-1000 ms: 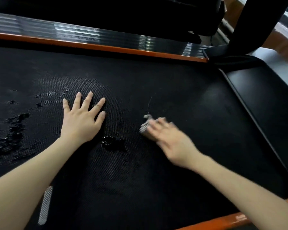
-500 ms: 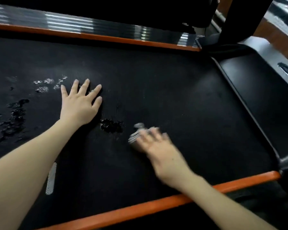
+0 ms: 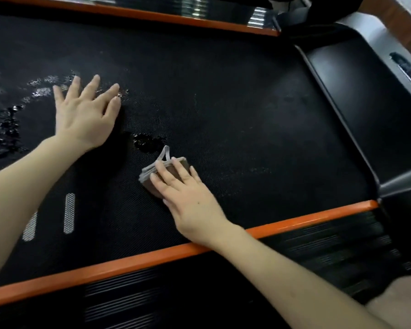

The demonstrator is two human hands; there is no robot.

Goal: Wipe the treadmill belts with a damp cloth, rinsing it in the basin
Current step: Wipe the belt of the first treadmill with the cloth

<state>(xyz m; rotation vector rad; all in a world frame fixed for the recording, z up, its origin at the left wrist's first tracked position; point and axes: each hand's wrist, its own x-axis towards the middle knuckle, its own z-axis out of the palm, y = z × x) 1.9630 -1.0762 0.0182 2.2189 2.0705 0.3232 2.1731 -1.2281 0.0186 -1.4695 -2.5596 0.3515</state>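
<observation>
Head view: right grip (image 3: 190,200) flat atop cloth (image 3: 148,173), left grip (image 3: 83,117) splayed on belt (image 3: 247,115).

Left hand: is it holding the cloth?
No, the left hand lies flat on the belt, while the right hand presses the cloth.

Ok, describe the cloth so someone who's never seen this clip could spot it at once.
Start at the black treadmill belt between its orange rails. Near the closer rail, the right hand presses flat on a small folded brown cloth. Its pale grey edging and loop set it apart.
</observation>
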